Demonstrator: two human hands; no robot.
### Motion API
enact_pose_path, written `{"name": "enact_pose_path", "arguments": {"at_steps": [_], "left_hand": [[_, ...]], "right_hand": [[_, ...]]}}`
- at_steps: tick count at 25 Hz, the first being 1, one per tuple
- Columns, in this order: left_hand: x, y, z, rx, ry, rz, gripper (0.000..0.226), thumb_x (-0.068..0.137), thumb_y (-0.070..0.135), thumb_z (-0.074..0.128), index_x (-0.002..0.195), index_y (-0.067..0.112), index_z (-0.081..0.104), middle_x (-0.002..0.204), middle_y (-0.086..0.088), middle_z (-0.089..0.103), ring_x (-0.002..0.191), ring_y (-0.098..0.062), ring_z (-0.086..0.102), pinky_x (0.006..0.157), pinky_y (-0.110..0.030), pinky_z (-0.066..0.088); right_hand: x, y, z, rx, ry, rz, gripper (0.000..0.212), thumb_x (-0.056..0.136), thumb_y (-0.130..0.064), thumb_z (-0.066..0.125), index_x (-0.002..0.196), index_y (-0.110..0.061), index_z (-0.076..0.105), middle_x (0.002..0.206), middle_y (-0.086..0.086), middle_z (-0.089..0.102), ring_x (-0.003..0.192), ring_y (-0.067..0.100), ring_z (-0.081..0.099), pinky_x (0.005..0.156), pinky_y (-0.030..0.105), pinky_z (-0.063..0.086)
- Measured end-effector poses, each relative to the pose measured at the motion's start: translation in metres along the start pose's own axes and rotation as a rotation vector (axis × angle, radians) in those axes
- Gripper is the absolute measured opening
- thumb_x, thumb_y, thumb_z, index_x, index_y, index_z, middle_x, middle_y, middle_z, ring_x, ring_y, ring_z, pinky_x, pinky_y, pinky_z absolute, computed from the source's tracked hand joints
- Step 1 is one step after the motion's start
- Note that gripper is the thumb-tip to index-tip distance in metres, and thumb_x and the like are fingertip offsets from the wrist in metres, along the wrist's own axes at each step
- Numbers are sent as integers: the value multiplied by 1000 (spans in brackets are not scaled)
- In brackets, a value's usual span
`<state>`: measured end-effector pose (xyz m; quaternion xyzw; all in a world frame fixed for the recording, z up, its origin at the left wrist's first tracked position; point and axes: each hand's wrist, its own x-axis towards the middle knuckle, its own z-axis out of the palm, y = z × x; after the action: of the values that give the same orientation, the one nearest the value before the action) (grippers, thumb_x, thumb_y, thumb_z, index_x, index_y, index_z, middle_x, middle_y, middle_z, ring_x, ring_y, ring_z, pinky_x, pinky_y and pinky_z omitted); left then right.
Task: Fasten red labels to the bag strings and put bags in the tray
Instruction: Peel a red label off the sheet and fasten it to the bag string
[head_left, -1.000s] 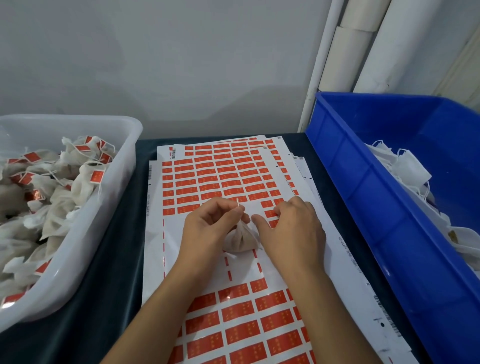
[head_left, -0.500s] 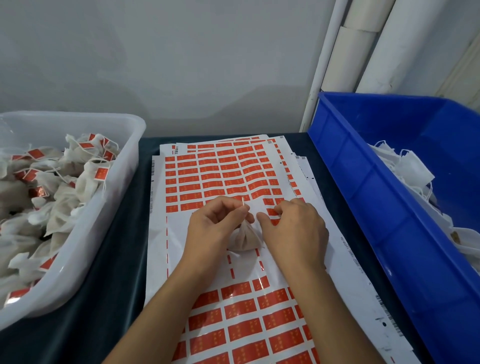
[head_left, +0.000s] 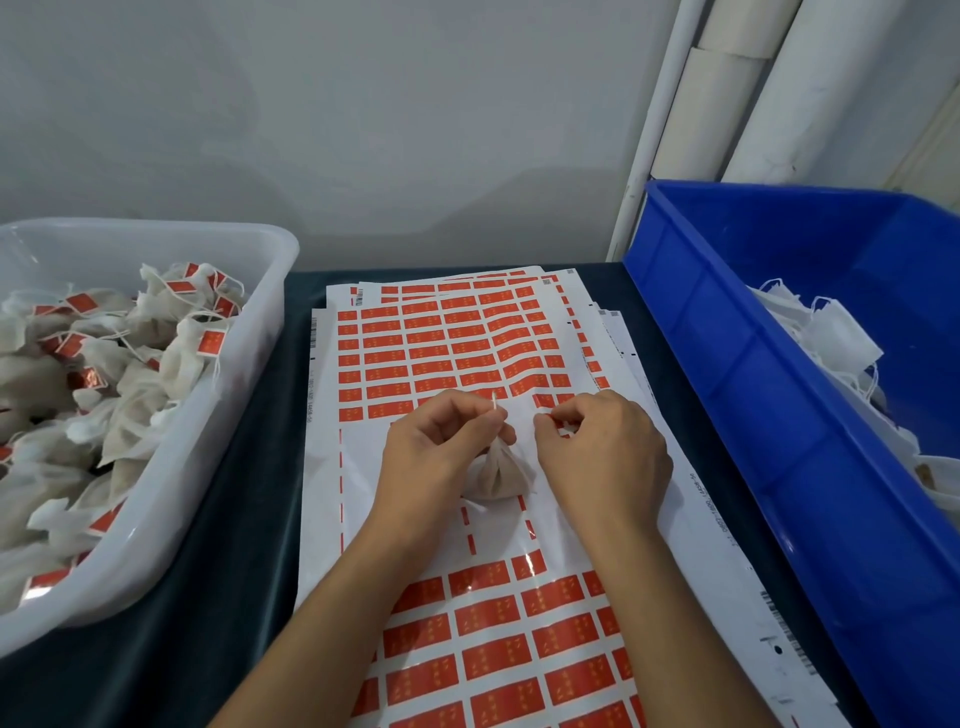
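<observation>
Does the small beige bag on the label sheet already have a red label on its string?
No, the left hand pinches the small beige bag's bare string.

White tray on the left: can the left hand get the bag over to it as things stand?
Probably yes. The left hand pinches the bag by its string, and only bare sheet and dark cloth lie between it and the white tray, whose top is open.

A dark teal cloth-covered worktop (head_left: 228, 597) stands against a plain grey wall (head_left: 363, 130). White round pipes (head_left: 727, 104) rise in the right corner, behind the worktop's far edge.
</observation>
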<state>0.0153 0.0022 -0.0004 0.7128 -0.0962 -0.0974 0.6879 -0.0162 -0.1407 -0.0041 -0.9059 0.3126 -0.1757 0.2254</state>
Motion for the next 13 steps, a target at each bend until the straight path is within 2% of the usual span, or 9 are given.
{"name": "enact_pose_path", "arguments": {"at_steps": [13], "left_hand": [[-1, 0, -1, -17, 3, -26, 15, 100, 23, 67, 89, 22, 77, 92, 4, 79, 95, -20, 73, 102, -47, 57]], "right_hand": [[1, 3, -3, 47, -22, 5, 34, 93, -55, 65, 114, -29, 73, 120, -7, 73, 92, 16, 71, 87, 37, 59]]}}
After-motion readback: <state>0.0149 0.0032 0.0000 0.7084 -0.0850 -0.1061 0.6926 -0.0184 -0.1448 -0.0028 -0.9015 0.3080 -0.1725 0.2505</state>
